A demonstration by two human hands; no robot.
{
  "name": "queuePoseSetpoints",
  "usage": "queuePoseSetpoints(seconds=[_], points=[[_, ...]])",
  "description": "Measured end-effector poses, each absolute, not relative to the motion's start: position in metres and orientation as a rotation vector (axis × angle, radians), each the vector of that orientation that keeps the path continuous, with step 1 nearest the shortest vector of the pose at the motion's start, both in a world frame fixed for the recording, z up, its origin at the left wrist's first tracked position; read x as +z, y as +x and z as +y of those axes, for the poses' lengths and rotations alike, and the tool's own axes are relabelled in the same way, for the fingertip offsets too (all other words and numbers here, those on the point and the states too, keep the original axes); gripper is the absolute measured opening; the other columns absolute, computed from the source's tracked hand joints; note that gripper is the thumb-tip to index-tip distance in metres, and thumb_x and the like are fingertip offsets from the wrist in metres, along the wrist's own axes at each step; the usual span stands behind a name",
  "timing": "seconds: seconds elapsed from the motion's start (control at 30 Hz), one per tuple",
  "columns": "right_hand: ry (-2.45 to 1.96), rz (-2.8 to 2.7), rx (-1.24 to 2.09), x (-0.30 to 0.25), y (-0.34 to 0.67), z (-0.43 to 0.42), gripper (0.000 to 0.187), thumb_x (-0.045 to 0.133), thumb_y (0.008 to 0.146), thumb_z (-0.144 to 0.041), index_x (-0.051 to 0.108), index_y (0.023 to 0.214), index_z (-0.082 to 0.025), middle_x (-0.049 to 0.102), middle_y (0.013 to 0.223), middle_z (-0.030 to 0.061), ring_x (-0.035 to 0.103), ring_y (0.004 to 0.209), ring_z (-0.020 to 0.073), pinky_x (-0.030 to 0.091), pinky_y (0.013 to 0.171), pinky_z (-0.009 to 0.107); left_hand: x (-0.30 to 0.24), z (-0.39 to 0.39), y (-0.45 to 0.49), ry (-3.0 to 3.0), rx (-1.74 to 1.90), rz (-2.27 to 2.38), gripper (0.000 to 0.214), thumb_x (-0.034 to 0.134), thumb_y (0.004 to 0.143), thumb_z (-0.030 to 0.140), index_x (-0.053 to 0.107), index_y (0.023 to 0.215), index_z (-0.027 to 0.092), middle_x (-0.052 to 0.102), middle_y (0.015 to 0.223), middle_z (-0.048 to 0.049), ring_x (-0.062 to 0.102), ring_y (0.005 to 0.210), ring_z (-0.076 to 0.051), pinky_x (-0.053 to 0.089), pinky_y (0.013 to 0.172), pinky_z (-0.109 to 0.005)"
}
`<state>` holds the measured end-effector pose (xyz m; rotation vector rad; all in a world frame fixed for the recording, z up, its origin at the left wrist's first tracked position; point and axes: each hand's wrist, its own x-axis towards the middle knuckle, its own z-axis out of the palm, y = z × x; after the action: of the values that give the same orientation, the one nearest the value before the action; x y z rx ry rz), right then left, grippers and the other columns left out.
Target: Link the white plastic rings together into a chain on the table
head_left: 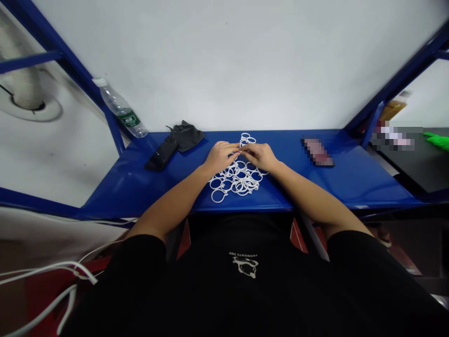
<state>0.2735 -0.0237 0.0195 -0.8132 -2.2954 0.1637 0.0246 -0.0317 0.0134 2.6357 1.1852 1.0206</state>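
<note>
1. L hand (220, 157) & R hand (259, 157): fingers partly curled, tips meeting over rings; can't tell if either grips one.
2. White plastic rings (238, 177) interlinked in flat heap btwn/under hands, on blue metal bench (351, 175), near edge.
3. Left of hands: black phone (161, 155), black cloth (185, 135), water bottle (121, 108).
4. Right: pixelated phone (317, 152).

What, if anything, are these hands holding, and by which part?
The left hand and right hand meet just above a pile of white plastic rings. Whether they pinch a ring between them cannot be told.

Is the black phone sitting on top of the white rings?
No, the black phone lies on the blue table, away from the white rings.
</note>
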Motion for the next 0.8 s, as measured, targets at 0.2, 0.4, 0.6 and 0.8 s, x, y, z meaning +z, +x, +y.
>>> queuePoseSetpoints(seconds=[0.2,0.4,0.6,0.8], points=[[-0.863,-2.267,0.196,0.018,0.273,-0.024,0.025,0.062,0.113,-0.041,0.078,0.119,-0.022,0.088,0.108,0.0087,0.078,0.083,0.0218,0.055,0.078,0.033,0.013,-0.032,0.026,2.678,1.001,1.139,0.028,0.063,0.115,0.03,0.087,0.13,0.028,0.084,0.144,-0.0093,0.079,0.132,-0.03,0.055,0.119,-0.056],[-0.881,-2.276,0.121,0.013,0.272,-0.021,0.024,0.061,0.115,-0.041,0.078,0.117,-0.024,0.089,0.108,0.0073,0.076,0.081,0.0209,0.052,0.075,0.032,0.009,-0.028,0.026,2.714,1.051,1.098,0.026,0.065,0.115,0.029,0.088,0.124,0.026,0.087,0.134,-0.0098,0.082,0.124,-0.029,0.06,0.111,-0.051],[-0.947,-2.277,0.069,0.011,0.269,-0.019,0.023,0.062,0.115,-0.041,0.079,0.115,-0.025,0.088,0.103,0.007,0.075,0.079,0.0222,0.049,0.074,0.032,0.012,-0.029,0.031,2.614,0.981,1.139,0.025,0.065,0.114,0.027,0.089,0.119,0.025,0.088,0.131,-0.0094,0.082,0.125,-0.029,0.059,0.115,-0.048],[-1.105,-2.202,0.107,0.012,0.27,-0.005,0.017,0.068,0.11,-0.034,0.081,0.115,-0.024,0.088,0.106,0.0076,0.077,0.086,0.0245,0.053,0.08,0.033,0.025,-0.028,0.02,2.432,0.857,1.715,0.045,0.074,0.109,0.051,0.078,0.147,0.026,0.07,0.163,-0.0172,0.057,0.158,-0.045,0.02,0.14,-0.08]])
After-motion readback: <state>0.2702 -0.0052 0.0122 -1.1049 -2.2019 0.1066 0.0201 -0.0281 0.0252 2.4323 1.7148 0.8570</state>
